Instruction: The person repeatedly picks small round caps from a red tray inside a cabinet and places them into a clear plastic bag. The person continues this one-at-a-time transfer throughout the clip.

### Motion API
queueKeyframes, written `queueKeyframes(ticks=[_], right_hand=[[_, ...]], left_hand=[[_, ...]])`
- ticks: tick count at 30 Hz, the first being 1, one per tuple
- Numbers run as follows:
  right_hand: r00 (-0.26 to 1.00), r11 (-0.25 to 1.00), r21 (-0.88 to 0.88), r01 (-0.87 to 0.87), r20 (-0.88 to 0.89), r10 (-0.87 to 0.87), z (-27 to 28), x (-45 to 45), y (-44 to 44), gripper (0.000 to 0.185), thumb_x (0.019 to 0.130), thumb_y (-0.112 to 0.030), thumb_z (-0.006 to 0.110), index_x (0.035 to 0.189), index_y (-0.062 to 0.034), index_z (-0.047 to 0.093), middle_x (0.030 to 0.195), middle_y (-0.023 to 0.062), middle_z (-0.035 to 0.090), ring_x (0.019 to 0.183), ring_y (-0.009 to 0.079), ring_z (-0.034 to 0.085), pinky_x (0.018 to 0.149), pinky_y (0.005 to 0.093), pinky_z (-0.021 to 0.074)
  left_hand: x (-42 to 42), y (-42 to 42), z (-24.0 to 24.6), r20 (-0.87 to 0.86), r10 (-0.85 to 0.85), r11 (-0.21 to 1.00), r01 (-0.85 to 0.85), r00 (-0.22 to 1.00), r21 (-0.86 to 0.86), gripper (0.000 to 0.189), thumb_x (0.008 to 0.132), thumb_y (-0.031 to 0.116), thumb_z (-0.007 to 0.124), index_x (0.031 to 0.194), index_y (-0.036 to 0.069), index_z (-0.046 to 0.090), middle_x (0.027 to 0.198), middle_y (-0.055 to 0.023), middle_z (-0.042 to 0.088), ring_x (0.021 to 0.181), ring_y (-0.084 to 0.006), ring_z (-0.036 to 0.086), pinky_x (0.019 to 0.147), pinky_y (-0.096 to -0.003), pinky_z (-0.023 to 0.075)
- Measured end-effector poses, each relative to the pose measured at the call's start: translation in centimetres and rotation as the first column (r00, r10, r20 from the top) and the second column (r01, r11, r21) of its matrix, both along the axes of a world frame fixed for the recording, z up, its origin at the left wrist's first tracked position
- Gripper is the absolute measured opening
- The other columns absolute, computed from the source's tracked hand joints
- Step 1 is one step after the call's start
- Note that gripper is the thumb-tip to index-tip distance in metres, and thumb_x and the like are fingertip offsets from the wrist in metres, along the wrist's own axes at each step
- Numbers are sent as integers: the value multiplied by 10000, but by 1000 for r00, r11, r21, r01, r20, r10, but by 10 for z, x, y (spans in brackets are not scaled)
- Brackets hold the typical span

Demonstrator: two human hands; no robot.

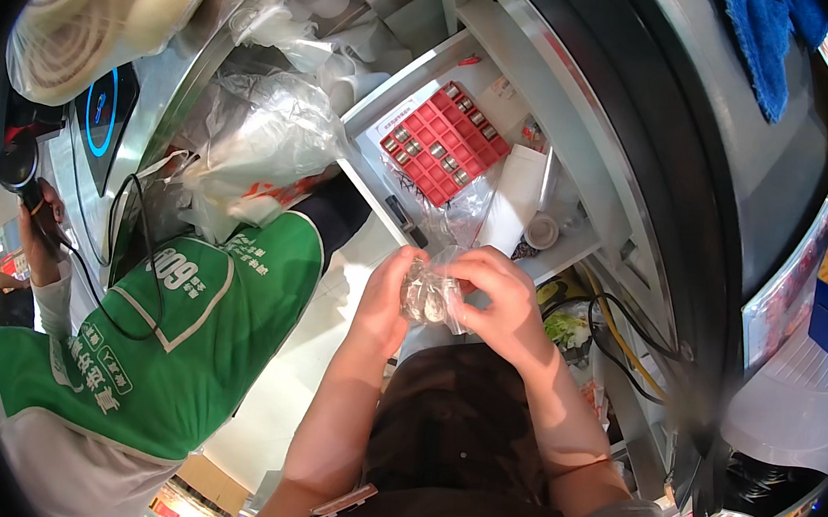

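Observation:
Between my two hands, close to my apron, is a small clear plastic bag [428, 297] with coins inside. My left hand [384, 300] grips the bag's left side. With thumb and fingertips, my right hand [503, 301] pinches the bag at its right edge. Just beyond my hands an open drawer [381, 214] holds a red coin tray [444, 142] with short stacks of coins in some of its slots. A white cylindrical roll [514, 193] and crumpled clear plastic lie beside the tray.
At left, a person in a green apron [205, 328] holds a barcode scanner [26, 169] with a hanging cable. Plastic bags [269, 132] bulge left of the drawer. A black curved counter edge [662, 170] runs along the right, with cables [624, 331] below it and a blue cloth [763, 53] above.

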State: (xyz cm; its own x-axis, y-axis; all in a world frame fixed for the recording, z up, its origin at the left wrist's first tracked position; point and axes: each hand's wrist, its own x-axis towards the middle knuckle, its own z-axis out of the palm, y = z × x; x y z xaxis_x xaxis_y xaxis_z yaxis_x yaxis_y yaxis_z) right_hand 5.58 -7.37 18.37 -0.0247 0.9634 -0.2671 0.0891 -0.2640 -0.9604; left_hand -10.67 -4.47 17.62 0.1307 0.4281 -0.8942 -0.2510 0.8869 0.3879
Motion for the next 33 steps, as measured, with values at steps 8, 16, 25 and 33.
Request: queueKeyframes(ticks=[8, 16, 25, 33], right_hand=[[968, 992, 91, -89, 244, 64, 5, 1, 13, 283, 689, 0, 695, 967, -28, 649, 872, 77, 623, 721, 211, 613, 661, 292, 504], [986, 981, 182, 74, 133, -99, 3, 0, 13, 286, 676, 8, 706, 954, -57, 687, 877, 74, 632, 718, 231, 604, 624, 280, 494], [889, 906, 413, -93, 444, -112, -14, 1, 3, 389, 662, -29, 715, 1036, -132, 690, 981, 59, 635, 760, 241, 597, 675, 301, 512], [938, 957, 271, -101, 348, 0, 0, 3, 6, 425, 665, -64, 734, 1082, -121, 670, 1085, 88, 599, 899, 258, 578, 783, 335, 498]], left_hand=[[7, 10, 9, -97, -84, 996, 84, 992, -9, 292, 928, 314, 527, 974, 29, 575, 875, -57, 608, 798, -140, 595, 720, -292, 479], [4, 13, 8, 63, 123, 992, -120, 990, -48, 276, 927, 294, 514, 982, 30, 571, 890, -64, 615, 802, -160, 607, 721, -319, 499], [14, 18, 18, 5, 58, 998, -58, 998, -5, 258, 935, 310, 498, 941, 60, 563, 879, -41, 616, 808, -141, 608, 735, -303, 499], [15, 18, 17, -8, 169, 986, -169, 986, -18, 277, 928, 286, 519, 996, 24, 572, 933, -70, 623, 831, -161, 616, 726, -319, 501]])
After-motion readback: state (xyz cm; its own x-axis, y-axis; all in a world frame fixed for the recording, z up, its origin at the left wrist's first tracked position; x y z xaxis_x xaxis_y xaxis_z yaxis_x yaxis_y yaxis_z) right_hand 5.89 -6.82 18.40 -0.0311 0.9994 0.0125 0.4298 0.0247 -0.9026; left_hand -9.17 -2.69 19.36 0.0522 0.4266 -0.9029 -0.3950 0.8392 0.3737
